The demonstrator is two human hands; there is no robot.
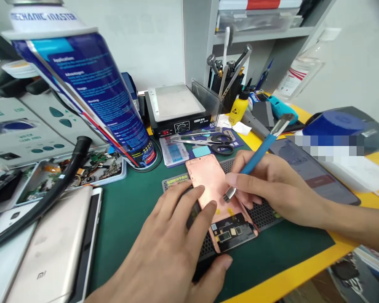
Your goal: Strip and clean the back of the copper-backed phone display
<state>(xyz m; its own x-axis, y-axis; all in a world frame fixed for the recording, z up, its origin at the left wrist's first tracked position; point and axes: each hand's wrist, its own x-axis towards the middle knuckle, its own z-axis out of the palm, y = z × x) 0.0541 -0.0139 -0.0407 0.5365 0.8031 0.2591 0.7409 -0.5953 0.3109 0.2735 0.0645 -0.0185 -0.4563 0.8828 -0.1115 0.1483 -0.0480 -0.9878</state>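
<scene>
A copper-coloured phone frame (pixel 208 174) lies on a dark perforated pad (pixel 265 214), with a black section bearing small components (pixel 236 231) at its near end. My left hand (pixel 173 227) rests with fingers spread over the frame's left side, fingertips touching its surface; the thumb is near the close end. My right hand (pixel 265 181) grips a blue-handled brush (pixel 260 151) with metal ends, held like a pen. Its short dark bristles meet or nearly meet the copper surface between my hands. Small yellow pieces (pixel 230 211) sit on the frame near the black section.
A blue spray can (pixel 91 97) stands at left, beside a tray of circuit boards (pixel 113 170), a black hose (pixel 50 193) and several phones (pixel 50 252). Behind are a heating plate (pixel 177 103), scissors (pixel 219 141) and a yellow bottle (pixel 239 107). A large phone (pixel 316 172) lies right.
</scene>
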